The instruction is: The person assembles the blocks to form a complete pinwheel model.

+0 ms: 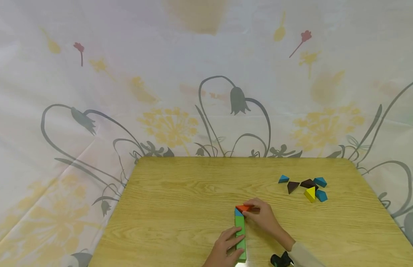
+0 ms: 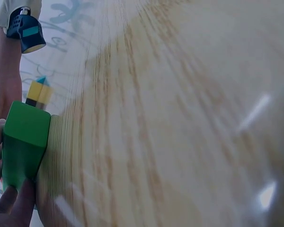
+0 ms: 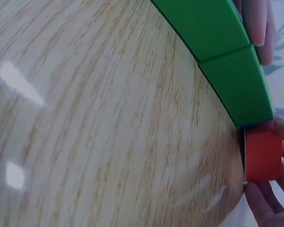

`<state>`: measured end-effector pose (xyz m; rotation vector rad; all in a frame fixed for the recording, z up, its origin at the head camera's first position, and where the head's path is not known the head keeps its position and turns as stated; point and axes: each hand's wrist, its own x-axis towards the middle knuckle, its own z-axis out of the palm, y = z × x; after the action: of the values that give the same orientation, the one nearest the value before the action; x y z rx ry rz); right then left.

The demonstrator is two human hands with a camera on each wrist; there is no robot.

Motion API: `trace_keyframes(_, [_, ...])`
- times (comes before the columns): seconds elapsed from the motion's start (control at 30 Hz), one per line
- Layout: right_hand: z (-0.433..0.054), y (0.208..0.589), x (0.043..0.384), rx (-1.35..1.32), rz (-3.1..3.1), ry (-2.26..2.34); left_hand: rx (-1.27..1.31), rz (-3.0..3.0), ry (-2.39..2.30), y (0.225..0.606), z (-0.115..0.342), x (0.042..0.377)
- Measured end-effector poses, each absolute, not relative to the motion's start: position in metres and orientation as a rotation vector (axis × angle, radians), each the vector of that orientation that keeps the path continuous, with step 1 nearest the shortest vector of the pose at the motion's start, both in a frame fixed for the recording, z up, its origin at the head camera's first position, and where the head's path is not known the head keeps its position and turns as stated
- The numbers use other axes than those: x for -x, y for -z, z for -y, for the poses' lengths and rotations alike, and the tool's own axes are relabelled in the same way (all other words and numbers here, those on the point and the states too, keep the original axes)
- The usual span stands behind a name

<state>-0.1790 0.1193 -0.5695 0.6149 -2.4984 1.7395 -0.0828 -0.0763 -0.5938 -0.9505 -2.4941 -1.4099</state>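
Observation:
Two green blocks [image 1: 240,221] lie end to end, their seam showing in the right wrist view. My left hand [image 1: 224,248] rests on them, fingers across the top; in the left wrist view other digits touch the side of the green block [image 2: 27,124]. A small blue triangular block [image 1: 237,212] sits at their far end. My right hand [image 1: 264,217] pinches a red triangular block [image 1: 241,208] between thumb and fingers, right against the blue one. In the right wrist view the red block [image 3: 263,156] shows just past the end of the green row.
Toward the back right lie several loose blocks: blue [image 1: 283,178], dark brown [image 1: 292,187] and yellow [image 1: 310,194]. A black wrist camera [image 1: 281,259] is by the right sleeve [image 1: 304,255]. Beyond the wooden table [image 1: 179,193] hangs a flower-patterned sheet [image 1: 206,122].

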Motion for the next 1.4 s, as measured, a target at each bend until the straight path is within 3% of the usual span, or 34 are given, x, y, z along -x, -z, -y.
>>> trace_keyframes(0.23, [-0.113, 0.541, 0.169, -0.641, 2.543, -1.731, 0.949, 2.495, 1.386, 0.594, 0.077, 0.084])
trace_keyframes(0.57, [-0.111, 0.571, 0.181, -0.594, 2.579, -1.583, 0.962, 2.467, 1.354, 0.593, 0.076, 0.084])
trace_keyframes(1.4, [-0.112, 0.574, 0.182, -0.641, 2.613, -1.541, 0.937, 2.495, 1.387, 0.595, 0.076, 0.084])
